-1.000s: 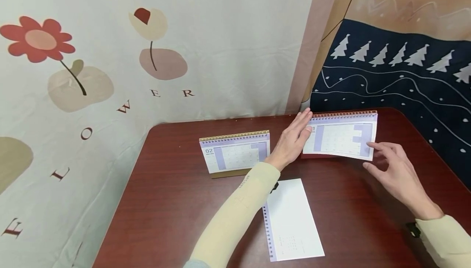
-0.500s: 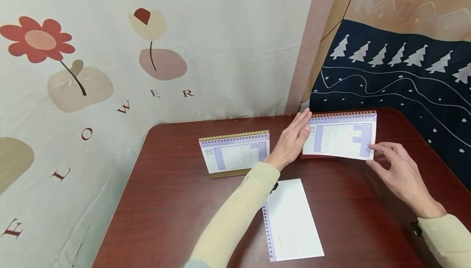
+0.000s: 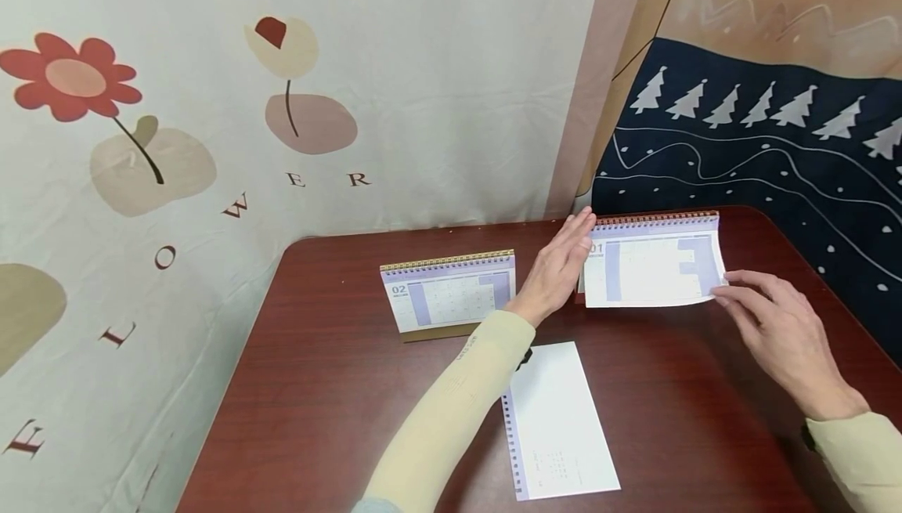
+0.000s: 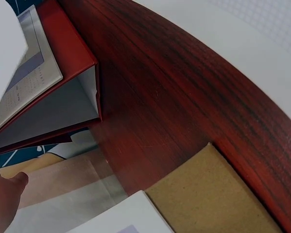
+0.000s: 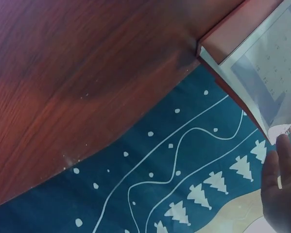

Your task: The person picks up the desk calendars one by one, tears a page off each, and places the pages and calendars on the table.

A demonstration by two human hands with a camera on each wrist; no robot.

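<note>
A spiral desk calendar with a red stand stands at the back right, its page headed 01. My right hand pinches the lower right corner of that page, which bows away from the stand. My left hand lies with straight fingers along the calendar's left edge. In the left wrist view the red stand shows from its side, with part of the left hand below it. In the right wrist view the right hand's fingers are at the page's edge. Beside the left hand is a second desk calendar, headed 02.
A loose white sheet with punched holes lies on the front of the dark red table. The left forearm passes over its upper left corner. Behind the table hang a flower-print cloth and a navy tree-print cloth.
My right hand has moved slightly right and now pinches the 01 page's corner. The page has been lifted outward and its lower edge has come forward. The left hand stays put.
</note>
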